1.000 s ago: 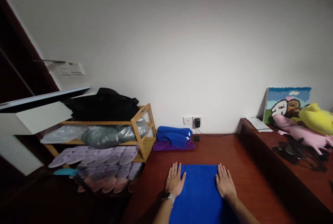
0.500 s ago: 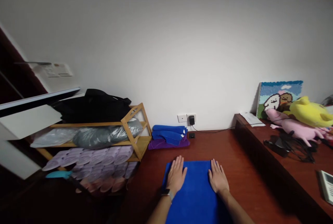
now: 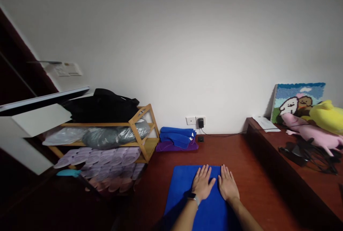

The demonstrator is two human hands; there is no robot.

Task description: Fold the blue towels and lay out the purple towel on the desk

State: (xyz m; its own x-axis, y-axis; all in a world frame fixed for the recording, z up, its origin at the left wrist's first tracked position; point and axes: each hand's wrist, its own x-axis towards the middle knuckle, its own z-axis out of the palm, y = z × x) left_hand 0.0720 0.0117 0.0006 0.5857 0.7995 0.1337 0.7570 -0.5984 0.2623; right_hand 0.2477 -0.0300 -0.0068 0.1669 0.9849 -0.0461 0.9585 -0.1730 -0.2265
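Observation:
A blue cloth lies spread on the reddish-brown table, its far edge straight and its near part running out of the bottom of the view. My left hand rests palm down on the cloth's far part, fingers stretched out, a watch on the wrist. Close to its right, my right hand lies flat along the cloth's right edge, fingers extended forward. Neither hand grips anything. Against the wall sit folded blue cloths on top of a folded purple cloth.
On the left stands a wooden rack with slippers, plastic-wrapped items and a black bag. A raised surface on the right holds a pink plush toy, a yellow plush toy, a dog picture and cables. A black plug sits in the wall socket.
My left hand has slid right across the cloth, away from its left edge and nearer to my right hand, which stays by the right edge. The camera view has shifted slightly.

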